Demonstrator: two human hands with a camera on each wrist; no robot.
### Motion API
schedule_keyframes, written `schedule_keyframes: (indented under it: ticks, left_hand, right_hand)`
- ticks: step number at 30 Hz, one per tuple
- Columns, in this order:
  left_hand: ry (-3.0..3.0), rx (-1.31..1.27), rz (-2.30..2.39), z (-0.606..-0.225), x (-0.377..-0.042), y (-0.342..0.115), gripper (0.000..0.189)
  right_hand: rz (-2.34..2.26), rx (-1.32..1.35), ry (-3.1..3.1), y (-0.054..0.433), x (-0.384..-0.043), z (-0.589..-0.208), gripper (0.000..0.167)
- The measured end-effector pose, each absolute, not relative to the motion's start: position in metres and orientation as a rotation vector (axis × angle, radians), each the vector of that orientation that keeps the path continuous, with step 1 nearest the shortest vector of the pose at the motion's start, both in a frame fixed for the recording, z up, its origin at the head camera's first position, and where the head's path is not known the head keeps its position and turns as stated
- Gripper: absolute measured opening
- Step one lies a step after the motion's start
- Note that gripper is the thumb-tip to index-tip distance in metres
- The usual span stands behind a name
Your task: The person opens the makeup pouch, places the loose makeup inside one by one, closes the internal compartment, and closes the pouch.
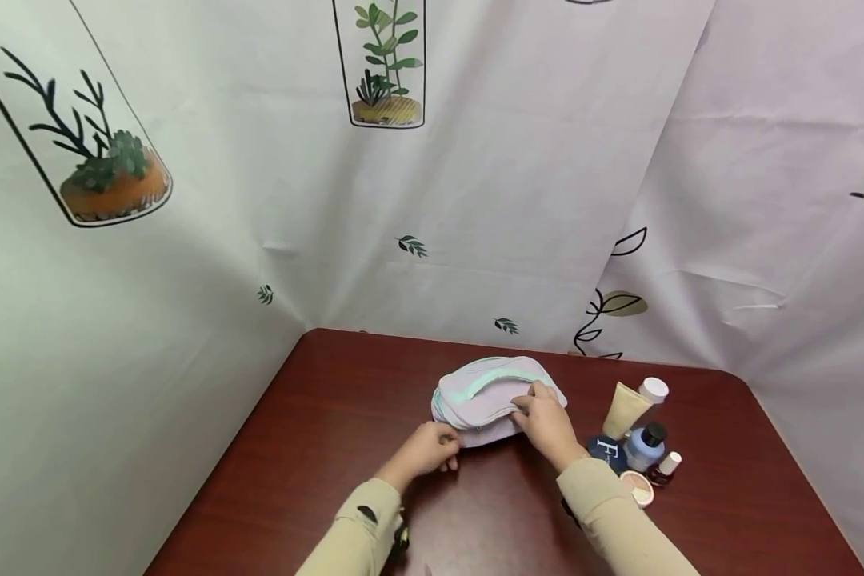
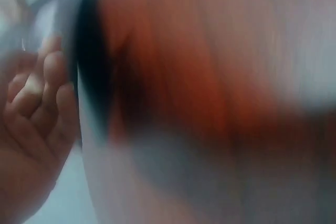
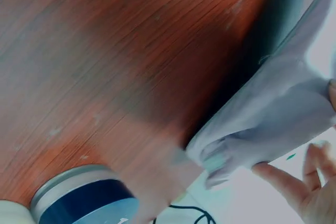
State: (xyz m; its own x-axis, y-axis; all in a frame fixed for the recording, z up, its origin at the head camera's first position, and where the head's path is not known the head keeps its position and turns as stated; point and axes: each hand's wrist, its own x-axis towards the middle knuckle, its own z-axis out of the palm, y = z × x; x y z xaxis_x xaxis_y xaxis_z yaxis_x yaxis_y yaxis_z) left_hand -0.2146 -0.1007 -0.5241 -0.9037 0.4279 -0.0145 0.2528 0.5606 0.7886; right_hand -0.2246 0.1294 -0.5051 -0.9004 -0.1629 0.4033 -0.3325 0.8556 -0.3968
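Note:
A lavender cosmetic bag with mint-green trim and a mint carry strap lies on the table, sagging a little. My right hand pinches the edge of its upper panel on the front right, thumb and fingers meeting at the fabric. At the front left corner, my left hand has curled fingers, with thumb and index finger pinching at the bag's edge seam; the exact bit between them is hidden. In the right wrist view the bag's side looks creased, and the thumb presses along its edge.
Cosmetics cluster to the right: a beige tube, a white-capped jar, a dark blue jar, a blue bottle with black cap, a small white-capped bottle and a round compact. Printed cloth hangs behind the table.

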Motion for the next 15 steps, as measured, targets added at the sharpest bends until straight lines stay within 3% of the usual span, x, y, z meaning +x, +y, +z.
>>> schedule_keyframes:
  ticks: [7, 15]
  left_hand:
    - [2.564, 0.288, 1.261, -0.527, -0.231, -0.137, 0.012]
    - [2.489, 0.312, 1.345, -0.528, -0.233, -0.130, 0.017]
  right_hand:
    - [0.724, 0.533, -2.704, 0.147, -0.225, -0.502, 0.017]
    - [0.813, 0.515, -3.025, 0.158, -0.237, -0.484, 0.031]
